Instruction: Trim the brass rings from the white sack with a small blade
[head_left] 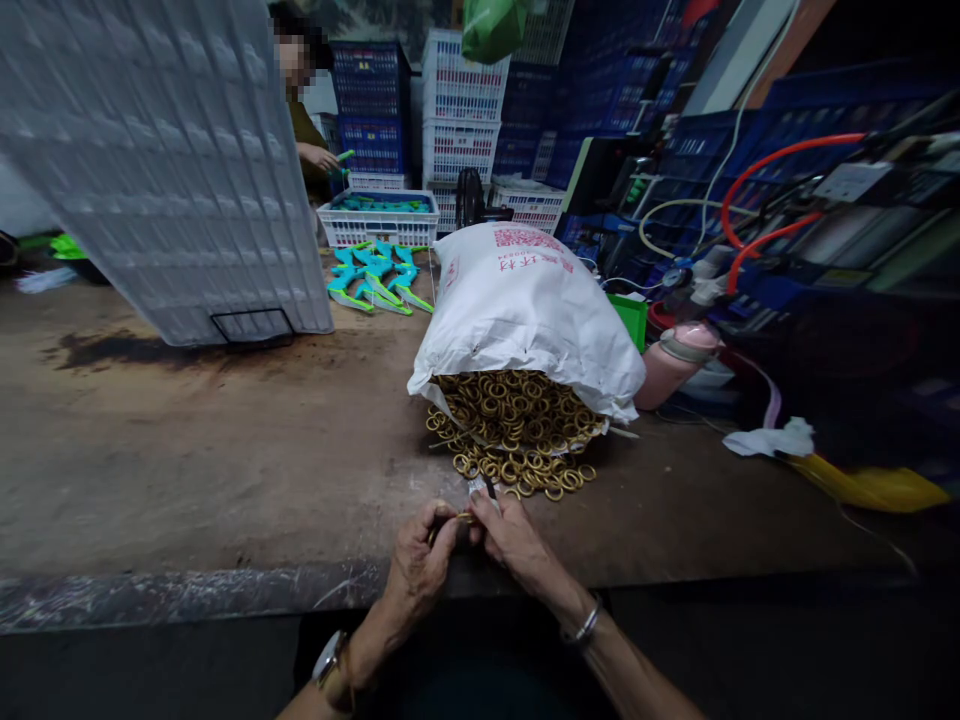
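Observation:
My left hand (421, 552) is closed, pinching a brass-coloured ring (466, 518) between thumb and fingers. Close beside it, my right hand (513, 535) is closed around a slim tool (491, 488) with a dark strip; its exact kind is hard to make out. Both hands meet just above the table's front edge, and the fingers partly hide the ring. Just beyond them, loose rings (525, 470) spill from the open mouth of a white woven sack (517, 290) lying on its side with red print on it.
On the left, a pale ribbed plastic panel (165, 180) stands on the wooden table (225, 470). Turquoise-and-green parts (375, 275) lie behind the sack near a white crate (379, 225). A person's hand (319, 157) holds a green part. A pink bottle (675, 365) and red hoses (780, 150) are on the right.

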